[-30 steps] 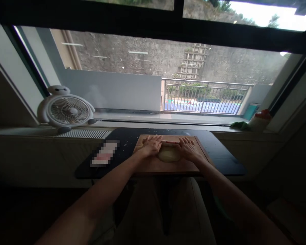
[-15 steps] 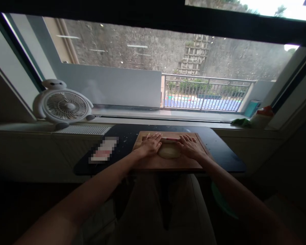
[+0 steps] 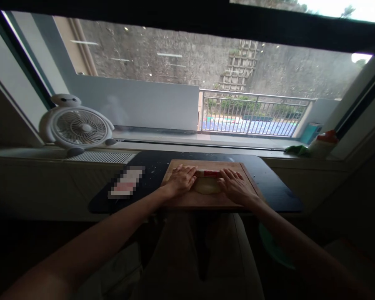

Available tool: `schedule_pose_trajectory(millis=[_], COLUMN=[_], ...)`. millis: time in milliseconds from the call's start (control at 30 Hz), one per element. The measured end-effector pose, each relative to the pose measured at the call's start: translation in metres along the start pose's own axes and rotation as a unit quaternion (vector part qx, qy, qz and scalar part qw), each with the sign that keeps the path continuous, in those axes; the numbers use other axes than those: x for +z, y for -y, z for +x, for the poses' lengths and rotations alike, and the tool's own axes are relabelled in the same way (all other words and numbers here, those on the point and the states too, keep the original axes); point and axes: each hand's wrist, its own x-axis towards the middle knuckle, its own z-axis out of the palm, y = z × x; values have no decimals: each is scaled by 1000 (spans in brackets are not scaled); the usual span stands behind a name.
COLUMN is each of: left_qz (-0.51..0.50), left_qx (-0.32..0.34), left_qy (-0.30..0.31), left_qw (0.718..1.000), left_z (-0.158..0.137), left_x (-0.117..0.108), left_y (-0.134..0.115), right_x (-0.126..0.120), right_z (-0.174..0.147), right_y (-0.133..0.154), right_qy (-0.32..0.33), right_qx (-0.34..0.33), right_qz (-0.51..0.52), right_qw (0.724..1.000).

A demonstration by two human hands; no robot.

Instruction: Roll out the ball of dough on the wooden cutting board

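A rolling pin (image 3: 208,173) with a red-and-white wrap at its middle lies crosswise over a pale, flattened piece of dough (image 3: 206,186). Both rest on a wooden cutting board (image 3: 206,202). My left hand (image 3: 183,178) lies over the pin's left part, fingers stretched forward across it. On its right part sits my right hand (image 3: 234,183), likewise with extended fingers and not wrapped round. The pin's ends are mostly hidden under my hands. Dough shows between the hands, on the near side of the pin.
The board stands on a dark table (image 3: 278,193) below a window. At the table's left is a blurred-out pale item (image 3: 126,182). A white fan (image 3: 84,127) stands on the left sill; a bottle (image 3: 323,143) and green cloth (image 3: 296,150) lie right. A green basin (image 3: 275,246) is below.
The rolling pin has come slightly towards me and turned, so more of its red wrap shows. Both hands have moved with it, still lying on top.
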Motion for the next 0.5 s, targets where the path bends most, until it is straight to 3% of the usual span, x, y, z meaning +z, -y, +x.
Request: schedule_pose_trajectory(millis=[133,233,333,500], left_qz=[4,6,-1,-13], left_qx=[-103,-113,-73,24], left_qy=[51,48,33,-24], left_qw=[993,992,997,999], left_z=[40,62,44,-4], left_x=[8,7,4,2], left_y=[4,-3,-11,-13], right_x=[-3,-9,-10,0], right_z=[45,65,44,0], right_y=[3,8,10,2], right_qy=[53,56,47,-20], right_qx=[83,96,71,-12], right_qz=[14,12,9,11], right_qw=[995,994,996,1000])
